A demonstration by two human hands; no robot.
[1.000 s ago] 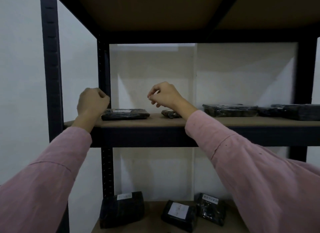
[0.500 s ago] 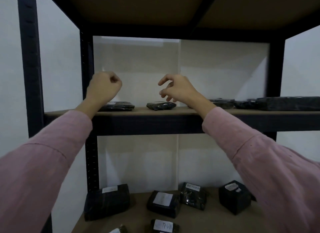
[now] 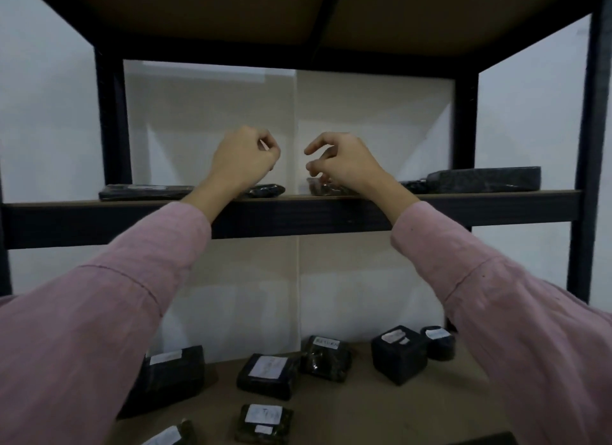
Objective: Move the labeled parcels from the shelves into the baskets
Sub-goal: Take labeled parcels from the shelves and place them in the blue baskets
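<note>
Both my arms, in pink sleeves, reach up over the middle shelf [image 3: 298,212]. My left hand [image 3: 243,159] is curled into a loose fist with nothing in it, just above a small black parcel [image 3: 266,190]. My right hand [image 3: 344,164] has its fingers bent and apart, hovering over another small dark parcel [image 3: 319,189] that it partly hides. A flat black parcel [image 3: 145,192] lies at the shelf's left end. A long flat parcel [image 3: 486,179] lies at the right end.
The lower shelf [image 3: 381,408] holds several black parcels with white labels, among them a cube-shaped one [image 3: 399,353] and a flat one [image 3: 266,375]. Dark metal uprights [image 3: 112,123] frame the rack, and a board shelf sits overhead. No basket is in view.
Both hands have moved toward the shelf's middle and closer together. My right hand's fingers have spread from a pinch. The view has shifted, showing more of the lower shelf.
</note>
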